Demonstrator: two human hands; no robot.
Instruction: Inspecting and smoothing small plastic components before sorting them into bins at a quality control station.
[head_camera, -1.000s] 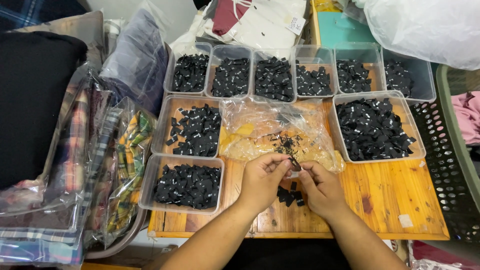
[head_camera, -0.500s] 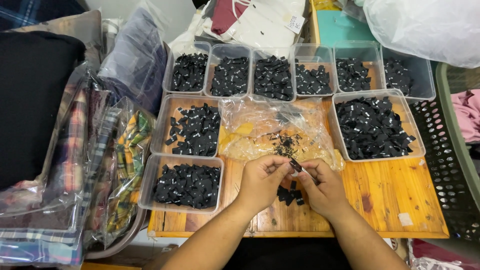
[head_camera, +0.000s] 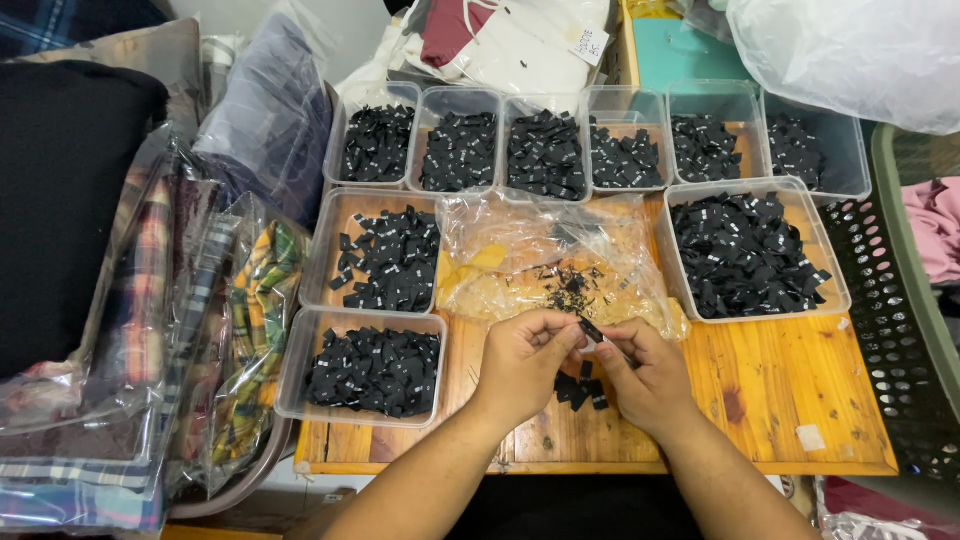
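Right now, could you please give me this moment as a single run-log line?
left hand: pinching small black label | right hand: pinching the same label | below hands: loose labels on wooden table | behind: clear bag

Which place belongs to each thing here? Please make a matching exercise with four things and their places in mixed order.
Things:
1. clear plastic bag
2. small pile of black labels
3. black perforated basket
4. plaid fabric in plastic wrap

Places:
A. at the right edge of the wooden table
B. left of the trays
C. on the table under the two hands
D. in the middle, among the trays

Pairs: 1-D, 2-C, 3-A, 4-B
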